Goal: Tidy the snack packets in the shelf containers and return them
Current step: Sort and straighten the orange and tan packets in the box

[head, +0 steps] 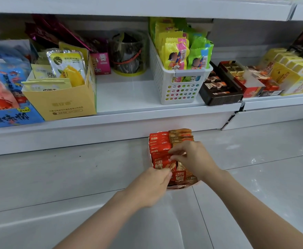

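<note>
Both hands in white container [174, 187] on floor: left hand [152, 186] pinches red packet [162, 163], right hand [192, 159] fingers pinch brown packet [181, 137].

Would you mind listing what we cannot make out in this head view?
- Container on the floor: only a sliver of rim shows; packets and both hands cover the rest.
- Right hand: its fingertips are buried among the packets.
- Left hand: whether it pinches a packet is unclear.
- Clear tub: contents dark and blurred.
- Blue box: cut off by the left edge.
</note>
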